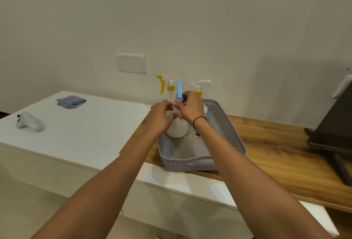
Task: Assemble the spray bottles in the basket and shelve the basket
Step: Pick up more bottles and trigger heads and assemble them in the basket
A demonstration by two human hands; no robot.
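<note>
Three spray bottles stand in the grey basket, which sits on the wooden counter with its near end reaching the counter's front edge. I have both hands on the nearest white bottle, upright in the middle of the basket. My left hand curls round its shoulder, and my right hand, a black band on its wrist, pinches the pink collar of the blue trigger head at the bottle's neck; whether that collar is fully seated I cannot tell, since my fingers cover it. Behind, at the basket's far end, two bottles carry yellow-collared sprayers, one to the left and one to the right. On the white counter's far left corner lies a folded grey cloth, and near its left edge a pale bottle rests on its side.
</note>
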